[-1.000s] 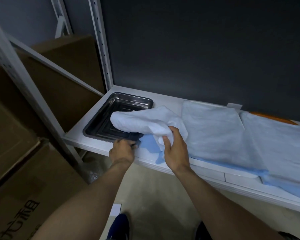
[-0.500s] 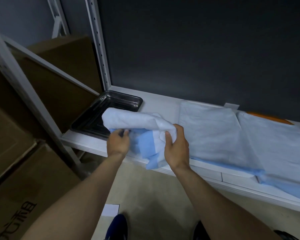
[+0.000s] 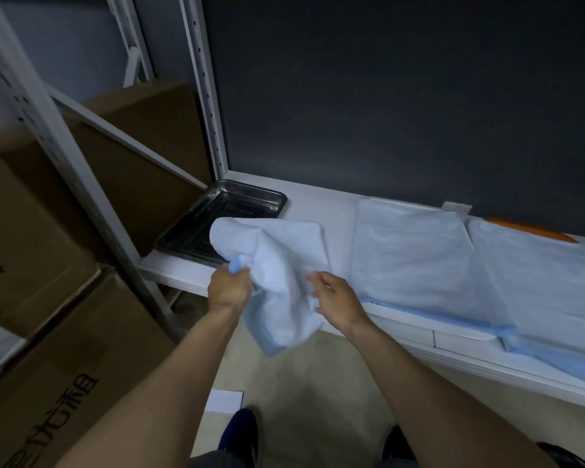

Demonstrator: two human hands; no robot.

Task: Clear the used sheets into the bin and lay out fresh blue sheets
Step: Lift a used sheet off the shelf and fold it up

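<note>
A crumpled pale sheet with a blue underside [image 3: 284, 268] hangs off the front edge of the white shelf [image 3: 321, 204]. My left hand [image 3: 228, 290] grips its bunched left part, with a blue fold sticking out above the fist. My right hand [image 3: 335, 298] is just right of the sheet with loose, spread fingers that hold nothing. Two more pale sheets lie flat on the shelf, one in the middle [image 3: 412, 251] and one at the right [image 3: 537, 282], with blue edges showing along the front.
A steel tray [image 3: 223, 211] sits at the shelf's left end, partly behind the lifted sheet. Cardboard boxes [image 3: 48, 332] stand at the left behind a white rack post [image 3: 81, 184]. An orange strip [image 3: 531, 228] lies by the dark back wall. My shoes are on the floor below.
The sheet was pulled off the tray and shelf toward me and now hangs down. My left hand went from the tray's edge to gripping the sheet. My right hand let go of it.
</note>
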